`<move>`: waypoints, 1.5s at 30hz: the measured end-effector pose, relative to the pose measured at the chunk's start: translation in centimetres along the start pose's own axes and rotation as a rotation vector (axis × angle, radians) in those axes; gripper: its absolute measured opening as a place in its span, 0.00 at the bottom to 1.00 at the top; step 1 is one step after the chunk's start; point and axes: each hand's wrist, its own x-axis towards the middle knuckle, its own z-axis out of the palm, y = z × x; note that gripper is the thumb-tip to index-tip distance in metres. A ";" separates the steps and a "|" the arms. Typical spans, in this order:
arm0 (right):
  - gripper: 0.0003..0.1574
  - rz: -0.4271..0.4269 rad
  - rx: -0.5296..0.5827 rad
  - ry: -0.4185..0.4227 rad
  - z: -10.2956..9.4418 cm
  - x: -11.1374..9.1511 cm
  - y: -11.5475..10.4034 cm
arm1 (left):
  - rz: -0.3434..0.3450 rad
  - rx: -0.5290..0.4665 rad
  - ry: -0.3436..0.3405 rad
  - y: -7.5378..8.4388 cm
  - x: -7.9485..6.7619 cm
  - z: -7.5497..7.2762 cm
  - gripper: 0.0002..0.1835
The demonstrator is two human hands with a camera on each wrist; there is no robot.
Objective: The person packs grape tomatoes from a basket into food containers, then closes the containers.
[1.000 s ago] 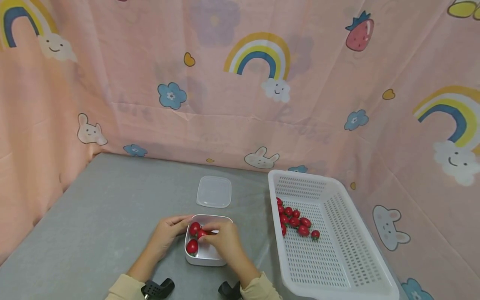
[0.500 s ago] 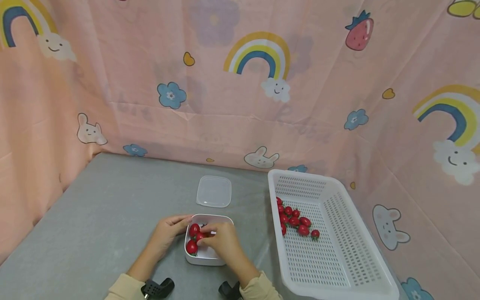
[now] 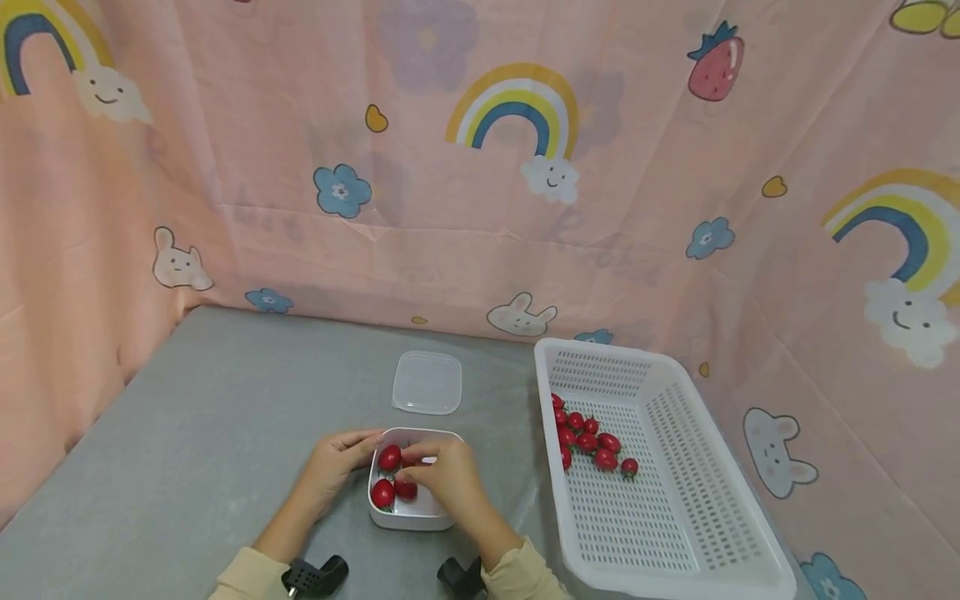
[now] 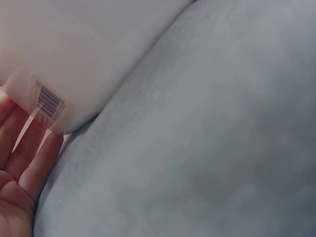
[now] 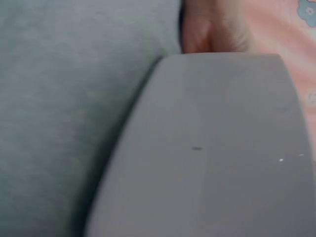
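A small white box (image 3: pixel 411 522) sits on the grey table with a few red cherry tomatoes (image 3: pixel 382 493) inside, mostly at its left. My left hand (image 3: pixel 336 467) touches the box's back left corner; in the left wrist view its fingers (image 4: pixel 42 163) lie nearly straight against the wall by a barcode label (image 4: pixel 49 102). My right hand (image 3: pixel 450 479) reaches over the box from the right. Its thumb and fingertips pinch at a cherry tomato that they largely cover. Another cherry tomato (image 3: pixel 406 490) lies just below the thumb. The right wrist view shows chiefly the box's outer side (image 5: pixel 207 148).
A clear lid (image 3: pixel 427 383) lies behind the box. To the right stands a large white perforated basket (image 3: pixel 645 533) with several cherry tomatoes (image 3: pixel 605 459) along its left side. A pink patterned curtain (image 3: pixel 420 250) hangs beyond the table.
The cherry tomato under the right fingers has shifted toward the near side of the box and shows below the thumb. The right fingertips have moved slightly. My left hand stays at the corner.
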 end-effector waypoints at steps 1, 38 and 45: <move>0.13 0.019 0.015 0.003 -0.2 0.1 -0.2 | -0.003 0.000 0.000 0.0 0.0 0.0 0.19; 0.14 0.116 0.236 0.179 -9.7 5.1 -8.0 | -0.018 0.017 0.016 0.1 0.0 0.1 0.18; 0.16 0.146 0.199 0.164 -12.5 5.1 -7.6 | -0.031 -0.011 0.022 -0.2 0.2 0.0 0.18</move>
